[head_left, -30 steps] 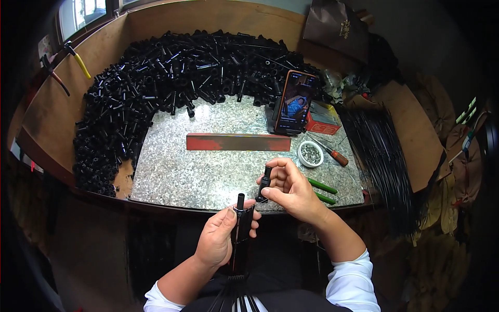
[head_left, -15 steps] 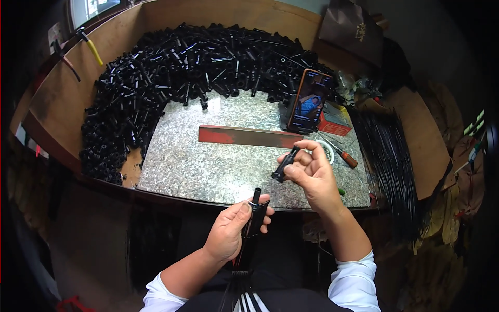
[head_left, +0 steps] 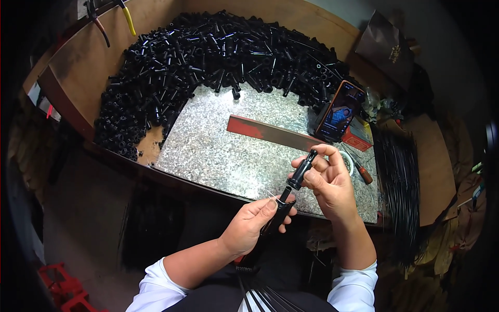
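Observation:
Near the table's front edge, my left hand [head_left: 254,216] is closed round a black shaft [head_left: 284,195] whose narrow round end points up and to the right. Thin black rods [head_left: 254,291] fan out over my lap below it, like part of a folded umbrella frame; my fingers hide how they join. My right hand [head_left: 332,182] pinches a black plastic sleeve [head_left: 301,171], wider at its lower end, between thumb and fingers. The sleeve's lower end is right at the shaft's tip, roughly in line with it. Whether they touch I cannot tell.
Similar black parts [head_left: 223,52] lie heaped behind the speckled board [head_left: 208,151]. A red-brown bar [head_left: 270,132] rests on it. To the right are a phone [head_left: 340,112], a red box [head_left: 358,136], a screwdriver [head_left: 365,176] and long black rods [head_left: 397,192]. Pliers [head_left: 127,18] hang at the left.
My right hand has brought the sleeve down to the shaft's tip, closing the gap between them. The shaft now tilts to the right. The whole view has turned and shifted.

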### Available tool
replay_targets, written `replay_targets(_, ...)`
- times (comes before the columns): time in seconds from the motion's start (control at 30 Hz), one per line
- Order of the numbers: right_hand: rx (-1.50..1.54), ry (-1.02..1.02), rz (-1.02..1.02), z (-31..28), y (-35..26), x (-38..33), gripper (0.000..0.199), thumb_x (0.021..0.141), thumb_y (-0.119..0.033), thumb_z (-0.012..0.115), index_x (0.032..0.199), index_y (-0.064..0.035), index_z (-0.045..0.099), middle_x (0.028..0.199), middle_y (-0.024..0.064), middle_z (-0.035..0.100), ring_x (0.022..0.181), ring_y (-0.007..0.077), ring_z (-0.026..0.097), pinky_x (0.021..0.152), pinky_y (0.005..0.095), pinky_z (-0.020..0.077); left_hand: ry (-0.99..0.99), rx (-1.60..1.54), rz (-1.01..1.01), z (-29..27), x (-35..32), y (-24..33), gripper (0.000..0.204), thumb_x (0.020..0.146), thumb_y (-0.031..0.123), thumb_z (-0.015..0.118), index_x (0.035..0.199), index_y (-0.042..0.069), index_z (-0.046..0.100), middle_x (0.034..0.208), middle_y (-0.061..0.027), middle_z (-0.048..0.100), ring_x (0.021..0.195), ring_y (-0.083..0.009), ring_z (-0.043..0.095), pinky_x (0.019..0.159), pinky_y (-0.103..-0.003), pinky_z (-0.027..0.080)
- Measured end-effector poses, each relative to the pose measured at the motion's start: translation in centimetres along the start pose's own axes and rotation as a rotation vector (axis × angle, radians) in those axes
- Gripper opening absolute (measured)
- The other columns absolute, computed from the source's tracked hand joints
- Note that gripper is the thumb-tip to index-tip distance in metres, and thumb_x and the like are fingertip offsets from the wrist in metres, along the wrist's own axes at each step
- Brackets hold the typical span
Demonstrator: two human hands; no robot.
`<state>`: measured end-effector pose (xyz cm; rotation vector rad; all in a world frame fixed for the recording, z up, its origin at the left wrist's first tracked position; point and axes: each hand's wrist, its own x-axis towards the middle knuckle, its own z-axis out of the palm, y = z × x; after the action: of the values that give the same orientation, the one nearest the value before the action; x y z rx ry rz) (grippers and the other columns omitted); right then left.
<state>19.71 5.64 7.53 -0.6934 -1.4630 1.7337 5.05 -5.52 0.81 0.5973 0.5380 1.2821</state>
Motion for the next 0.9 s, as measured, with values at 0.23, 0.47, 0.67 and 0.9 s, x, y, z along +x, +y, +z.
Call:
replay_targets(0.23, 0.010, -0.072, 0.009, 0.6, -0.1, 0.0, 0.046, 0.087, -0.003, 0.061, 0.125, -0.0065, 0.035, 0.111, 0.0194, 0.058, 0.096, 0.0282, 0.064, 0.081, 0.0379, 0.0539, -0.015, 0.015, 0.016, -0.1, 0.2, -0.2, 0.044, 0.101, 0.030, 0.042, 0.129, -0.003, 0.048, 0.110, -0.0115, 0.059, 0.093, -0.0153, 0.058, 0.080, -0.029, 0.048)
replay_targets(0.47, -0.092, -0.102, 0.021, 0.7, -0.5, -0.1, 0.045, 0.087, 0.004, 0.057, 0.125, -0.0051, 0.034, 0.110, 0.0166, 0.057, 0.099, 0.0178, 0.059, 0.085, 0.0305, 0.0497, -0.016, 0.020, 0.026, -0.3, 0.3, -0.4, 0.043, 0.101, 0.030, 0.041, 0.127, -0.003, 0.049, 0.109, -0.0112, 0.060, 0.093, -0.0151, 0.058, 0.080, -0.028, 0.048)
replay_targets(0.67, -0.323, -0.110, -0.066, 1.3, -0.4, -0.2, 0.047, 0.085, 0.003, 0.062, 0.123, -0.0030, 0.035, 0.101, 0.0103, 0.057, 0.090, 0.0125, 0.058, 0.080, 0.0257, 0.0497, 0.016, 0.023, 0.040, -0.1, 0.2, -0.2, 0.040, 0.102, 0.028, 0.040, 0.121, -0.004, 0.054, 0.106, -0.0086, 0.062, 0.090, -0.0115, 0.056, 0.077, -0.026, 0.047)
replay_targets(0.9, -0.410, -0.090, -0.114, 1.4, -0.3, -0.3, 0.047, 0.084, 0.003, 0.064, 0.121, -0.0027, 0.036, 0.095, 0.0072, 0.054, 0.084, 0.0104, 0.056, 0.072, 0.0233, 0.0491, 0.026, 0.017, 0.030, 0.2, 0.3, -0.1, 0.040, 0.102, 0.028, 0.039, 0.120, -0.004, 0.054, 0.107, -0.0089, 0.062, 0.091, -0.0117, 0.056, 0.077, -0.027, 0.047)
